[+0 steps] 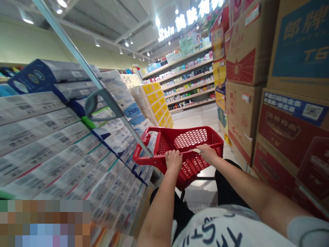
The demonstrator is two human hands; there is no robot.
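A red plastic shopping cart (197,164) with mesh walls stands in front of me, and I see no goods inside it. My left hand (174,160) is closed over the cart's near rim, left of the middle. Farther right along the same rim, my right hand (207,153) is closed, with a small pale, flat thing (196,150) showing at its fingertips; I cannot make out what it is. At the cart's left corner rises a long metal pole (131,128) with a grey loop handle (104,106), slanting up to the left.
Stacked packs of tissue (51,137) line the left side, close to the cart. Yellow-and-white packs (154,103) stand beyond them. Tall piles of cartons (244,106) flank the right. A pale floor aisle (197,115) runs forward to shelves of small goods (190,80).
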